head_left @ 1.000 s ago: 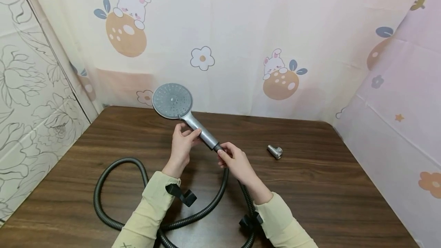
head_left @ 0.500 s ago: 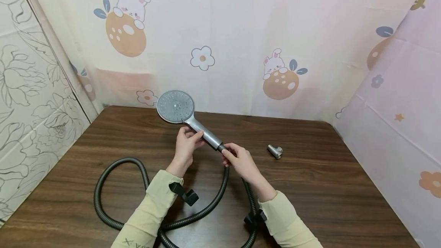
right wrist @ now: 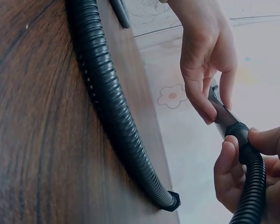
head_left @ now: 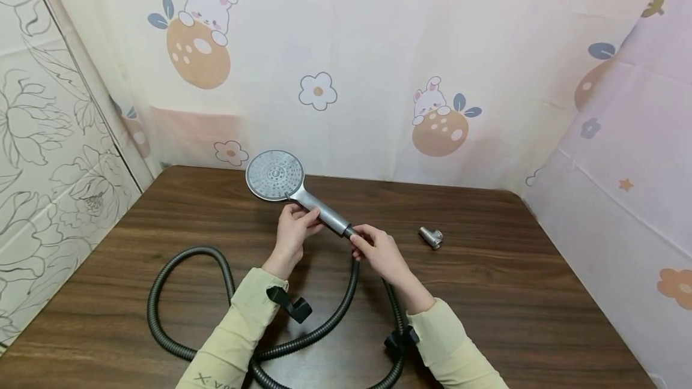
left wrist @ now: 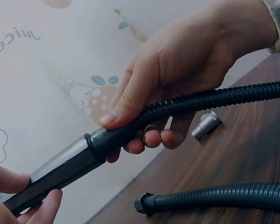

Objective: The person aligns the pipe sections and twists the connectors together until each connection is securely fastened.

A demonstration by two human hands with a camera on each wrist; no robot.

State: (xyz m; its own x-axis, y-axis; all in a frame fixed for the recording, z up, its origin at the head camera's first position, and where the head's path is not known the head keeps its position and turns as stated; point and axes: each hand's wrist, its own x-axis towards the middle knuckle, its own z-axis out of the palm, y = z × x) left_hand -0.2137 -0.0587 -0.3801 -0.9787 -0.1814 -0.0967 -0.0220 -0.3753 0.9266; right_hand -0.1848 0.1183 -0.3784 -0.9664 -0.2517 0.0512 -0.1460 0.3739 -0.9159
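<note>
My left hand (head_left: pixel 291 236) pinches the shower head (head_left: pixel 276 174), my right hand (head_left: pixel 381 257) the hose (head_left: pixel 154 304) just below, fingers curled closed on each. Near the table's (head_left: pixel 486 305) back edge, the shower head hangs lower than a second ago; I judge the pair is being steadied. I count one shower head, one hose, one metal connector (head_left: pixel 431 238) toward the right back corner

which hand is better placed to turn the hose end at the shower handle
Probably the right hand: it pinches the hose end, while the left hand holds the shower handle itself.
</note>
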